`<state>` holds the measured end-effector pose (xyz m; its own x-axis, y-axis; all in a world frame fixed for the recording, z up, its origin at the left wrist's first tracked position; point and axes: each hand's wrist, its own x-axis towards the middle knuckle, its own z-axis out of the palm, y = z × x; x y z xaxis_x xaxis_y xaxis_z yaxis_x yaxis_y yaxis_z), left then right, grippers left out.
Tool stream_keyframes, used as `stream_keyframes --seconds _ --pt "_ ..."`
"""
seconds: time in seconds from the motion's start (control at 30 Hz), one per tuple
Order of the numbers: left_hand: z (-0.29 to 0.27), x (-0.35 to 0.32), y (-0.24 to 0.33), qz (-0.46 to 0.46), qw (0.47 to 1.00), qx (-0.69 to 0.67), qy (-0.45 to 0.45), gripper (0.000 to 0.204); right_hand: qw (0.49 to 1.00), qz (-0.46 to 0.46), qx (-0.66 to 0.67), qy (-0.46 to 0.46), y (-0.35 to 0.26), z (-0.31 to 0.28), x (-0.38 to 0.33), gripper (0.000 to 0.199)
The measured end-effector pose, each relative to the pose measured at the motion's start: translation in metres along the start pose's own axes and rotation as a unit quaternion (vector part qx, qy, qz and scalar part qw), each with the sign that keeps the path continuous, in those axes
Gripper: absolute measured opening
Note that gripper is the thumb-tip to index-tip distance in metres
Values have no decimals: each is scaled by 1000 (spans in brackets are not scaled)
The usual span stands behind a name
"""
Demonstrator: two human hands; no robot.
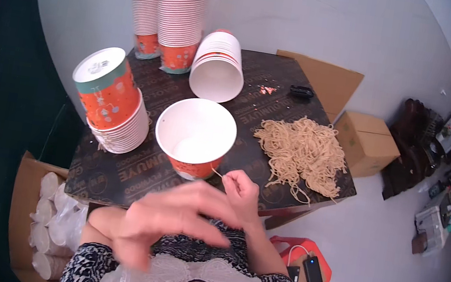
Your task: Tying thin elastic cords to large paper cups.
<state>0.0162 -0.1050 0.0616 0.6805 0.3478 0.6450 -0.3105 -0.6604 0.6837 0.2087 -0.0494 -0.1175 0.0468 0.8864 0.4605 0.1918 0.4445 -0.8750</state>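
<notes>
A white-lined orange paper bucket (196,131) stands upright near the front edge of the dark table, its mouth facing up. From its right side a thin tan cord (217,172) runs to my right hand (242,191), which pinches the cord's end between thumb and fingers. My left hand (183,210) is lifted in front of the bucket, smeared by motion, with fingers apart and nothing visible in it. To the right of the bucket lies a loose heap of tan cords (302,152).
Nested paper buckets stand upside down (109,100) at the left, and another stack lies sideways (216,75) behind. Tall wrapped stacks (180,12) rise at the back. A small black object (301,92) lies near the far right edge. A carton with white lids (47,219) sits at lower left.
</notes>
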Motion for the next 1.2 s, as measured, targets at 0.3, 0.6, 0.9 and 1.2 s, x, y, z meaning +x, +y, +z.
stream_keyframes --seconds 0.3,0.6,0.9,1.2 --pt "4 56 43 87 969 -202 -110 109 995 -14 -92 -39 10 4 -3 9" --pt "23 55 37 161 976 -142 -36 87 989 -65 -127 -42 13 5 -5 7" --pt "33 57 49 240 969 -64 17 66 986 -83 -142 -39 10 6 -6 7" --pt "-5 33 64 124 985 -91 -75 60 985 -87 -146 -39 12 5 -5 9"
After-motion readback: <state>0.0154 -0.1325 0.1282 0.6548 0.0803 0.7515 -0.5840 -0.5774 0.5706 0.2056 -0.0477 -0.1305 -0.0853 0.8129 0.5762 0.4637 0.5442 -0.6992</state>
